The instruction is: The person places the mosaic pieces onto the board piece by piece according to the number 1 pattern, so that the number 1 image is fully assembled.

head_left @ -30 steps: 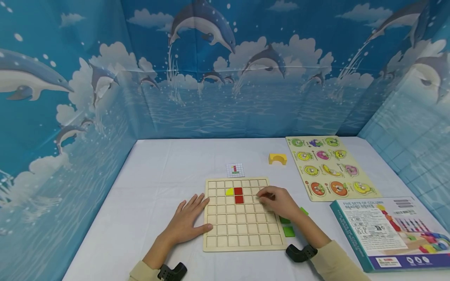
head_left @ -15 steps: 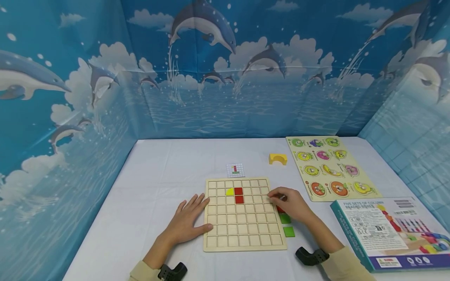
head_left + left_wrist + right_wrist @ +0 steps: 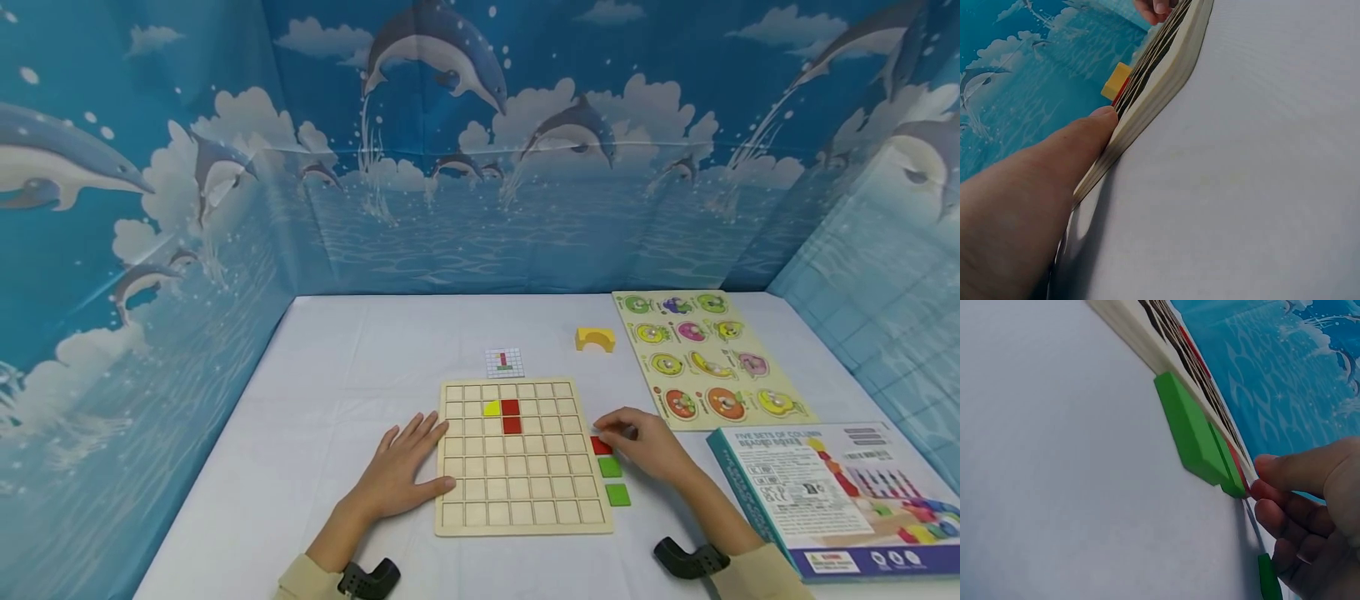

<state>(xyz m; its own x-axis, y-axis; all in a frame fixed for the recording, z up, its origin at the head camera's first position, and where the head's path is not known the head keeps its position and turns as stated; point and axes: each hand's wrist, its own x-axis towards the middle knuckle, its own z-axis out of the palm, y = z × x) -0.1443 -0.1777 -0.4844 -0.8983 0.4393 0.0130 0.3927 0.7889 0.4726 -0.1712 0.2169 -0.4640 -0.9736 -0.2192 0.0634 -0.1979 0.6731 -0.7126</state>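
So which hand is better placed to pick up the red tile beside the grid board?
The right hand, probably: its fingertips already reach the red tile lying by the grid board, next to two green tiles. The left hand lies flat at the board's opposite edge.

Your left hand (image 3: 401, 471) lies flat on the table (image 3: 337, 392), touching the grid board's (image 3: 522, 500) left edge. Your right hand (image 3: 648, 443) sits just right of the board, at the farthest of three loose tiles (image 3: 602, 446) lined along that edge. Two tiles (image 3: 511, 416) sit in the board's cells. A small card (image 3: 504, 362) lies behind the board, the peg puzzle (image 3: 712, 358) far right, a box (image 3: 840, 492) in front of it.
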